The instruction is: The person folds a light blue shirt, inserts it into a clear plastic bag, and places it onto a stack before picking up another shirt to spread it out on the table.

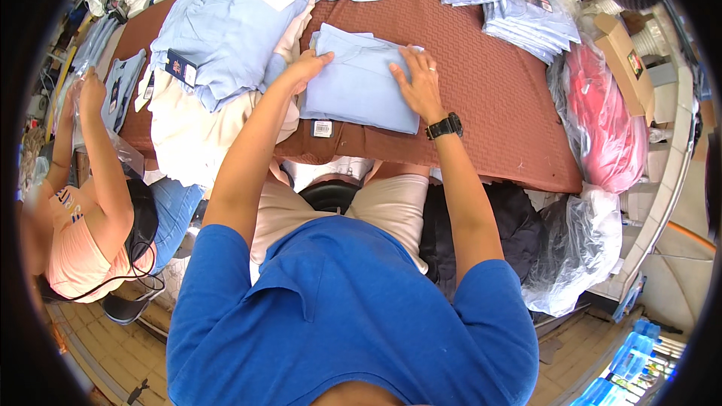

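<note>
A light blue folded shirt (357, 79) lies flat on the brown cloth-covered table in front of me. At its left edge, my left hand (307, 68) grips the fabric, thumb on top and the other fingers partly hidden. My right hand (418, 83), wearing a ring and a black watch, rests on the right edge with its fingers spread. A tag with a white label (322, 128) sticks out below the shirt's near edge. Just left of my left hand, a heap of unfolded light blue shirts (218, 30) lies on cream fabric (188, 131).
Bagged folded blue shirts (526, 22) are stacked at the table's far right. Past the right edge are a red bagged bundle (598, 113) and an open cardboard box (626, 68). On the left, a co-worker (90, 218) in a peach top handles clear plastic beside folded shirts (120, 90).
</note>
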A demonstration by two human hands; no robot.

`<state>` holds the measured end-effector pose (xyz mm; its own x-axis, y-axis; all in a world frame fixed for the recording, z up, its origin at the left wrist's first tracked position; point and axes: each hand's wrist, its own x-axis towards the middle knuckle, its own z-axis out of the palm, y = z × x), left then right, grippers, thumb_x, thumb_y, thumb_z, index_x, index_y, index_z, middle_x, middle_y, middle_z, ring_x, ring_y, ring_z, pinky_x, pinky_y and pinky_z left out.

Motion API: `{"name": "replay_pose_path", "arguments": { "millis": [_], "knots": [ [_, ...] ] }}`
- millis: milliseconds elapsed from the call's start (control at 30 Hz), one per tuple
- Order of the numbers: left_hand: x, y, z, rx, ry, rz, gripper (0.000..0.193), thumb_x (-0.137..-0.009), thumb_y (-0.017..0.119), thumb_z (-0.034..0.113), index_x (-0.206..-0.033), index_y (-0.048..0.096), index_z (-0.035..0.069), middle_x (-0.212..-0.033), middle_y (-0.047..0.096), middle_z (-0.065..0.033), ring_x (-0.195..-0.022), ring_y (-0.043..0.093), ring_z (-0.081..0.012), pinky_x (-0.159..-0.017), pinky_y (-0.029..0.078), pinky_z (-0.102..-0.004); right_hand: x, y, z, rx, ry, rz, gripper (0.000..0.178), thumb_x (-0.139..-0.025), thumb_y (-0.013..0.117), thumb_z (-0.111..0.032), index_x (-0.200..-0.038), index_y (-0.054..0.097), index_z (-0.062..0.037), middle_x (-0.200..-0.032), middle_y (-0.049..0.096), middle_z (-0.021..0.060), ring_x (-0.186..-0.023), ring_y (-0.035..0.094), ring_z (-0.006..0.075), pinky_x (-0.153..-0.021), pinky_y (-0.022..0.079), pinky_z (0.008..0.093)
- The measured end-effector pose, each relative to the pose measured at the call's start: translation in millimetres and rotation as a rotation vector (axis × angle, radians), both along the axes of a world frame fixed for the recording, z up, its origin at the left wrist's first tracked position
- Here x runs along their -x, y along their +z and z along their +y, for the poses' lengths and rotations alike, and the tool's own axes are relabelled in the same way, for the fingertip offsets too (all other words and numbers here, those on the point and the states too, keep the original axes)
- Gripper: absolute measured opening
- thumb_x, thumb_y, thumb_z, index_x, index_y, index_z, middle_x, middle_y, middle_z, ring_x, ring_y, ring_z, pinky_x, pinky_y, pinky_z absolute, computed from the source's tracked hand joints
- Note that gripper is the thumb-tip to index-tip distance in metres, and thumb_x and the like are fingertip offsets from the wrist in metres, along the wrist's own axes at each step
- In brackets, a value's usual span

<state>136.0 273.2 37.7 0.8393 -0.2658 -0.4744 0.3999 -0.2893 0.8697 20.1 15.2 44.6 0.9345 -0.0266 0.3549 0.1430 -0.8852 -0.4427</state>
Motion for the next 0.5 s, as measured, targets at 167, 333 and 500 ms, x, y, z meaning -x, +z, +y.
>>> {"name": "replay_pose_path", "arguments": {
  "millis": [167,333,500],
  "knots": [
    [8,27,-25,-0.635,-0.037,-0.577,0.051,-0.093,0.067,0.029,-0.127,0.052,-0.006,-0.124,0.060,-0.0286,-0.115,0.060,-0.0371,-0.094,0.049,-0.0458,-1,-21,-6,-0.044,-0.064,-0.023,0.048,-0.099,0.056,-0.040,-0.137,0.059,-0.0109,-0.148,0.047,0.0171,-0.134,0.038,0.0413,-0.113,0.031,0.0522],
    [-40,9,-34,-0.513,-0.143,-1.288,0.029,-0.092,0.066,0.020,-0.116,0.062,0.005,-0.111,0.066,-0.0146,-0.111,0.059,-0.0358,-0.091,0.048,-0.0484,-44,-6,-29,-0.150,-0.073,-0.150,0.039,-0.097,0.059,-0.035,-0.127,0.065,-0.0101,-0.130,0.061,0.0150,-0.124,0.046,0.0408,-0.105,0.038,0.0518],
    [-53,0,-64,-0.517,-0.421,-0.908,0.027,-0.091,0.069,0.031,-0.113,0.069,0.015,-0.114,0.068,-0.0059,-0.114,0.058,-0.0298,-0.098,0.040,-0.0525,-70,5,-42,-0.055,-0.115,0.139,0.030,-0.093,0.066,-0.029,-0.116,0.071,-0.0112,-0.118,0.066,0.0115,-0.113,0.051,0.0387,-0.099,0.042,0.0497]
  ]
}}
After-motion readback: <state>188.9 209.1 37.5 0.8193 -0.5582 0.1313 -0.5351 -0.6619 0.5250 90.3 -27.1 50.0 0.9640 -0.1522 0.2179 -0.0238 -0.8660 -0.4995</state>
